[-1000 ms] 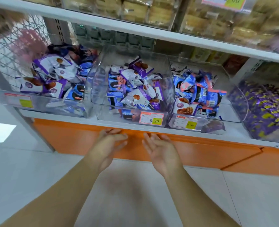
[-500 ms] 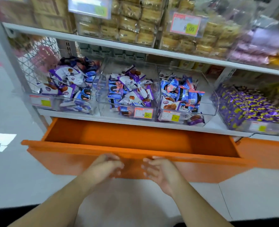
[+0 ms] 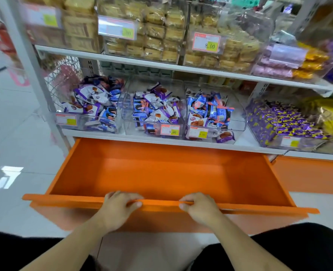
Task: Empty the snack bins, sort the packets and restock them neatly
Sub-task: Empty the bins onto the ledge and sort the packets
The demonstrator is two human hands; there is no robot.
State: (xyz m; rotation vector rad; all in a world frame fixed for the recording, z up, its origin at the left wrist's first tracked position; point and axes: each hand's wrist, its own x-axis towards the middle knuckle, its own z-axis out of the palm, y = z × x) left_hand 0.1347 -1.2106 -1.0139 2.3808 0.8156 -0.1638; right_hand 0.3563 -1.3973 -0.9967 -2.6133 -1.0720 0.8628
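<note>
Three clear snack bins stand side by side on the low shelf: the left bin (image 3: pixel 64 116), the middle bin (image 3: pixel 130 106) and the right bin (image 3: pixel 239 114). Each holds a jumble of purple, white and blue packets (image 3: pixel 155 108). Below them an orange drawer (image 3: pixel 161 173) is pulled far out, with nothing inside. My left hand (image 3: pixel 120 208) and my right hand (image 3: pixel 200 208) grip the drawer's front edge (image 3: pixel 64 198), fingers curled over it, about a hand's width apart.
A fourth bin (image 3: pixel 259 122) of purple and yellow sweets sits at the right. The upper shelf (image 3: pixel 122 60) carries bins of yellow biscuit packs. A wire basket (image 3: pixel 64 79) hangs at the left. White floor tiles (image 3: pixel 15 153) lie left; my dark-clothed knees (image 3: pixel 279 249) show at the bottom.
The drawer, closed a second ago, has slid out towards me to nearly its full length. Both hands went from open near its front to gripping its edge. My view has backed away.
</note>
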